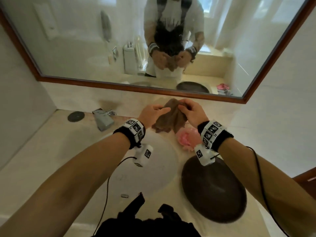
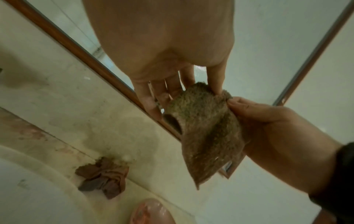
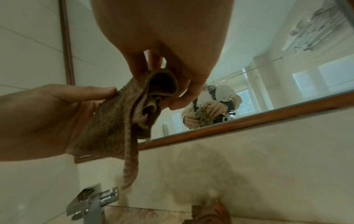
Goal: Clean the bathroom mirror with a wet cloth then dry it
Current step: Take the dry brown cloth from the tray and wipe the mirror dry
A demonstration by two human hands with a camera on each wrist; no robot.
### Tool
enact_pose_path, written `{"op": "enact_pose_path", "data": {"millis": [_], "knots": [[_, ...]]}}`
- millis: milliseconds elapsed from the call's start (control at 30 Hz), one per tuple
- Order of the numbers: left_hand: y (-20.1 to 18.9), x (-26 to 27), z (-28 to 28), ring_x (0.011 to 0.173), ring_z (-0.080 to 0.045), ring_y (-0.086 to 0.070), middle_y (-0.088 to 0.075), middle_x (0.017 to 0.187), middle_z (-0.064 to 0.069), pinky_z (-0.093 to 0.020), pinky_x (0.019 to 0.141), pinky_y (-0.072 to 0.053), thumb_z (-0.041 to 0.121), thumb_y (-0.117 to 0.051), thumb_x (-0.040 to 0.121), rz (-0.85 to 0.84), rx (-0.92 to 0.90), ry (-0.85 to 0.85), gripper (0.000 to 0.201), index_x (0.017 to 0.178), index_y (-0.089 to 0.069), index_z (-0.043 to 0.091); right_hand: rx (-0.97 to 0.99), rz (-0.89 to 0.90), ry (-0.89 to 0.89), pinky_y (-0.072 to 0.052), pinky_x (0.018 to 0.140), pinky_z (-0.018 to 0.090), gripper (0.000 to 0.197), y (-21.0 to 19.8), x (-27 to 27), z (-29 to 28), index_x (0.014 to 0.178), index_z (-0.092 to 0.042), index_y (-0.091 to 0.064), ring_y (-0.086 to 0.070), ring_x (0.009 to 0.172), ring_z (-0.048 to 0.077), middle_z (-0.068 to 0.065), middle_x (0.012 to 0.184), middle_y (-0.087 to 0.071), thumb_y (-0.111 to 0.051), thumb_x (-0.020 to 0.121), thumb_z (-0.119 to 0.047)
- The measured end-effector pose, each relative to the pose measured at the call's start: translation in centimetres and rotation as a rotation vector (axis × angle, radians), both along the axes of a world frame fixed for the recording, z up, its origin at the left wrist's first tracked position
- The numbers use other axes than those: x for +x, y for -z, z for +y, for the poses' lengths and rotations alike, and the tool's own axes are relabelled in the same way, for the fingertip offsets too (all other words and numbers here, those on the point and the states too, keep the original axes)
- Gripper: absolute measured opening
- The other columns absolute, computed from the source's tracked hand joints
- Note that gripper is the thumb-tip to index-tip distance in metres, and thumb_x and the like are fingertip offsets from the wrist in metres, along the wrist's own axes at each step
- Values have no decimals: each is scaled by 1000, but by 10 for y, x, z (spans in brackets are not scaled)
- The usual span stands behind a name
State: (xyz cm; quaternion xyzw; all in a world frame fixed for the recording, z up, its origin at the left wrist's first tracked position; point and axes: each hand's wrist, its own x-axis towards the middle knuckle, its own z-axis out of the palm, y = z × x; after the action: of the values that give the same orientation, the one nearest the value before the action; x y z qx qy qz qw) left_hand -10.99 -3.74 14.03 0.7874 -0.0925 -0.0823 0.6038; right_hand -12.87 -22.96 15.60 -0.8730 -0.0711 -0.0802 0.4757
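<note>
Hands (image 1: 150, 113) (image 1: 191, 112) pinch brown cloth (image 1: 171, 117) below mirror (image 1: 119, 40).

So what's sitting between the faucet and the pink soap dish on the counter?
In the left wrist view, a second crumpled brown cloth lies on the counter there; in the head view the held cloth hides it.

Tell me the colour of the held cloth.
Brown cloth; clearest in the head view.

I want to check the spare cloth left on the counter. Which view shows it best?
The left wrist view: the crumpled brown cloth lies in full sight against the backsplash. The head view hides it behind the held cloth; the right wrist view catches only a blurred corner.
</note>
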Motion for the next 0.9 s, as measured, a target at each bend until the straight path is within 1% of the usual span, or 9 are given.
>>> {"op": "enact_pose_path", "data": {"millis": [100, 233, 367, 500, 567, 633, 733, 833, 900], "knots": [[-16, 5, 17, 79, -13, -64, -71, 88, -3, -26, 74, -51, 25, -69, 91, 44, -99, -32, 14, 99, -72, 14, -11, -49, -55, -49, 92, 46, 17, -8, 12, 24, 106, -26, -65, -62, 96, 21, -2, 99, -67, -55, 94, -19], [-31, 13, 37, 91, -26, -66, -73, 96, -12, -41, 91, -52, 20, -69, 89, 55, -177, -119, 13, 97, -74, 10, -17, -96, -50, -53, 88, 44, 19, -10, 25, 48, 110, -26, -66, -63, 94, 19, -6, 100, -67, -57, 93, -25], [-48, 16, 53, 78, -16, -61, -67, 81, -3, -30, 77, -49, 15, -62, 93, 25, -221, -173, 12, 83, -68, 15, -72, -145, 45, -55, 71, 34, 25, -9, 29, 63, 114, -23, -63, -63, 75, 13, -7, 85, -66, -53, 95, -35], [-61, 18, 62, 80, -16, -56, -63, 84, -4, -29, 71, -44, 15, -58, 95, 21, -234, -218, 10, 88, -66, 16, -13, -4, 77, -53, 63, 31, 29, -8, 32, 73, 96, -19, -63, -67, 66, 18, 3, 83, -71, -50, 95, -45], [-63, 23, 65, 84, -19, -56, -62, 89, -7, -33, 74, -43, 17, -57, 94, 13, -227, -224, 10, 88, -64, 18, 61, 112, 48, -52, 67, 33, 38, -10, 34, 79, 89, -20, -65, -66, 65, 18, 5, 80, -71, -47, 94, -53], [-64, 26, 66, 92, -24, -58, -64, 97, -13, -39, 83, -45, 20, -59, 93, -7, -219, -231, 10, 85, -65, 19, 172, 188, 5, -51, 70, 32, 49, -14, 37, 85, 93, -14, -69, -64, 68, 17, 7, 82, -72, -46, 93, -56], [-63, 27, 67, 99, -27, -60, -67, 101, -15, -48, 99, -45, 18, -62, 93, -21, -228, -217, 9, 85, -66, 19, 310, 225, -19, -52, 80, 34, 40, -19, 40, 89, 100, -13, -71, -66, 83, 19, 5, 91, -73, -55, 92, -49], [-62, 26, 68, 94, -21, -59, -66, 93, -7, -46, 99, -46, 14, -61, 94, -38, -231, -205, 12, 84, -65, 20, 421, 271, -43, -51, 90, 39, 28, -22, 44, 92, 106, -16, -69, -65, 91, 20, 3, 95, -72, -65, 88, -38], [-61, 26, 69, 94, -21, -60, -66, 95, -6, -43, 94, -47, 15, -62, 93, -52, -212, -190, 9, 87, -65, 21, 433, 290, -62, -51, 82, 35, 27, -24, 42, 94, 109, -16, -68, -63, 86, 18, 2, 93, -71, -67, 87, -32]]}}
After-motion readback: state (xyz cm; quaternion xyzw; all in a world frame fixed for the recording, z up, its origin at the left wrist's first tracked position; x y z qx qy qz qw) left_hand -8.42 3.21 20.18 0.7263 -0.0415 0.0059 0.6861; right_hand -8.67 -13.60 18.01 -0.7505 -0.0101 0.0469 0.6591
